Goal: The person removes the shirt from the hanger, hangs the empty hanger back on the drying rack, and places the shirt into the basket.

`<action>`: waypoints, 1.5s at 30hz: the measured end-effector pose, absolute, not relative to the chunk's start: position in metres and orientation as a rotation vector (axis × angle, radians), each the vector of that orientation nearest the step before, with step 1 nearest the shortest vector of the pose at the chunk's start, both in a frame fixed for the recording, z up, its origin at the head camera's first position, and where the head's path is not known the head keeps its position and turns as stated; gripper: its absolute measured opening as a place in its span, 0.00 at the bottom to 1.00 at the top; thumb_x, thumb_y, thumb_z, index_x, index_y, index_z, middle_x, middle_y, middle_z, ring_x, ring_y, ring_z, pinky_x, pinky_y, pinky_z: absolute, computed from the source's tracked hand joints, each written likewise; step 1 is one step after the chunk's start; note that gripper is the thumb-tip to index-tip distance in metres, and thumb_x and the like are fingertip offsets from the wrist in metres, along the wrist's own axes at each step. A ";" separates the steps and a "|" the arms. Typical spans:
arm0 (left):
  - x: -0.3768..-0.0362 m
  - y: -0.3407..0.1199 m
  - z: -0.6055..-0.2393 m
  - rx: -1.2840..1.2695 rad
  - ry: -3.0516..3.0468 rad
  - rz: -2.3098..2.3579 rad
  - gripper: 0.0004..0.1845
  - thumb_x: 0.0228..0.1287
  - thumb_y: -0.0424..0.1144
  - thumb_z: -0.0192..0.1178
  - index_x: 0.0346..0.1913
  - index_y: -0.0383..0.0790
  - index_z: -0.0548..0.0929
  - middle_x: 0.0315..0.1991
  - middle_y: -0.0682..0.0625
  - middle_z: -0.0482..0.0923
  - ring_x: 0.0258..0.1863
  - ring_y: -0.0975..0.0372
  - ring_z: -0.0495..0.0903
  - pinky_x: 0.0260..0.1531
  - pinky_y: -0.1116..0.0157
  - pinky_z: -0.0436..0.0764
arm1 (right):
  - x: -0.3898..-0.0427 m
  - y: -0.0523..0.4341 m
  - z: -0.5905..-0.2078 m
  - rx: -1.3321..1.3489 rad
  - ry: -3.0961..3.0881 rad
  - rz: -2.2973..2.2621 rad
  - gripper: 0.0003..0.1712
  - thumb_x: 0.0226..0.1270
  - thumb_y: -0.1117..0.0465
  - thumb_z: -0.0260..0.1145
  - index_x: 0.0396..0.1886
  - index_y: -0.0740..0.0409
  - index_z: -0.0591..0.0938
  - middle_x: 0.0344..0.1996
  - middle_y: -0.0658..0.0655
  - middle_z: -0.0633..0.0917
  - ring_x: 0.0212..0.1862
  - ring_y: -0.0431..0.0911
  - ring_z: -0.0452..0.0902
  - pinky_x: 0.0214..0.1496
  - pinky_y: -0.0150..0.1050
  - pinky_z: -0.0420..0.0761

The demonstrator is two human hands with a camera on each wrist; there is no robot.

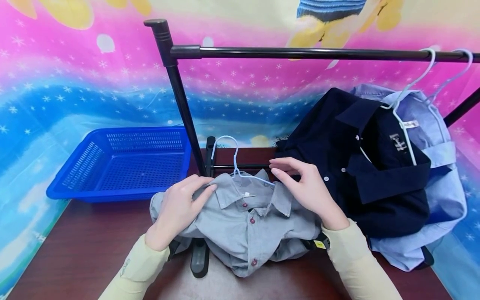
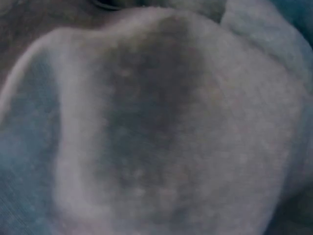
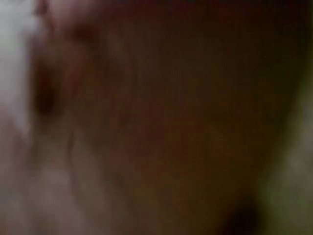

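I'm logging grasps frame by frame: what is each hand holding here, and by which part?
The left hand grips the grey shirt at its left shoulder, beside the collar. The right hand hovers open over the other shoulder, holding nothing.

A shirt (image 1: 247, 221) lay on the surface (image 1: 86, 250), a hanger (image 1: 234, 162) in its collar. Behind it to the left sat a basket (image 1: 123, 162). A rack (image 1: 180, 96) stood behind, with two shirts (image 1: 375, 166) hanging from its rail on the right.
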State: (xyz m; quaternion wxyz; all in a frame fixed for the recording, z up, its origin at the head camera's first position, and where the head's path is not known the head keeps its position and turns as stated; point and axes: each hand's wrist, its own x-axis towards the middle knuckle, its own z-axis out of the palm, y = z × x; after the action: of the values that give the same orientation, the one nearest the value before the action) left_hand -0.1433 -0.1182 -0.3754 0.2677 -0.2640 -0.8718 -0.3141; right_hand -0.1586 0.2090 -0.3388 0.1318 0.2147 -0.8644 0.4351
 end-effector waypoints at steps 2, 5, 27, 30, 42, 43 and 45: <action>-0.144 -0.120 -0.375 -0.704 -2.352 -0.853 0.09 0.70 0.45 0.66 0.48 0.48 0.89 0.32 0.59 0.80 0.26 0.67 0.75 0.25 0.63 0.75 | -0.159 0.217 -0.344 0.594 -2.562 1.253 0.16 0.77 0.50 0.64 0.60 0.42 0.84 0.51 0.43 0.87 0.48 0.39 0.83 0.50 0.37 0.79; -0.144 -0.122 -0.376 -0.690 -2.349 -0.866 0.09 0.70 0.44 0.67 0.49 0.48 0.89 0.30 0.60 0.79 0.24 0.68 0.72 0.24 0.64 0.73 | -0.159 0.227 -0.351 0.582 -2.629 1.258 0.17 0.77 0.50 0.63 0.61 0.44 0.84 0.52 0.45 0.87 0.47 0.39 0.83 0.49 0.37 0.80; -0.151 -0.126 -0.380 -0.673 -2.251 -0.928 0.10 0.69 0.43 0.68 0.51 0.51 0.90 0.27 0.62 0.72 0.20 0.69 0.63 0.18 0.65 0.64 | -0.155 0.235 -0.372 0.694 -2.715 1.288 0.11 0.80 0.53 0.60 0.47 0.45 0.89 0.41 0.42 0.87 0.41 0.41 0.80 0.45 0.34 0.78; -0.151 -0.127 -0.380 -0.673 -2.245 -0.931 0.10 0.69 0.42 0.68 0.50 0.51 0.90 0.27 0.62 0.72 0.20 0.69 0.63 0.18 0.65 0.63 | -0.153 0.232 -0.369 0.726 -2.680 1.274 0.10 0.80 0.55 0.61 0.43 0.43 0.88 0.37 0.41 0.86 0.37 0.41 0.79 0.41 0.33 0.76; -0.152 -0.129 -0.378 -0.668 -2.217 -0.938 0.09 0.69 0.41 0.68 0.49 0.50 0.90 0.27 0.61 0.72 0.19 0.69 0.63 0.18 0.66 0.62 | -0.152 0.222 -0.366 0.721 -2.583 1.242 0.08 0.78 0.59 0.63 0.42 0.45 0.89 0.35 0.39 0.86 0.35 0.41 0.77 0.40 0.32 0.74; -0.152 -0.129 -0.378 -0.668 -2.214 -0.938 0.09 0.68 0.41 0.68 0.49 0.50 0.90 0.27 0.61 0.72 0.20 0.69 0.63 0.18 0.66 0.62 | -0.152 0.221 -0.366 0.716 -2.580 1.244 0.08 0.77 0.59 0.63 0.42 0.45 0.89 0.36 0.39 0.86 0.35 0.41 0.77 0.40 0.32 0.74; -0.152 -0.129 -0.378 -0.672 -2.205 -0.938 0.09 0.68 0.41 0.69 0.49 0.50 0.91 0.27 0.61 0.73 0.20 0.69 0.64 0.19 0.67 0.62 | -0.152 0.220 -0.366 0.709 -2.576 1.244 0.08 0.77 0.59 0.63 0.42 0.45 0.89 0.36 0.39 0.86 0.35 0.41 0.77 0.40 0.32 0.75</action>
State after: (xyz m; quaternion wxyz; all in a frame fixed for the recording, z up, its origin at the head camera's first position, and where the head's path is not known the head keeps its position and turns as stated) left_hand -0.1518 -0.1293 -0.3780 0.3207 -0.2556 -0.8392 -0.3571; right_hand -0.1520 0.2196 -0.3663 0.0971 0.2393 -0.8700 0.4200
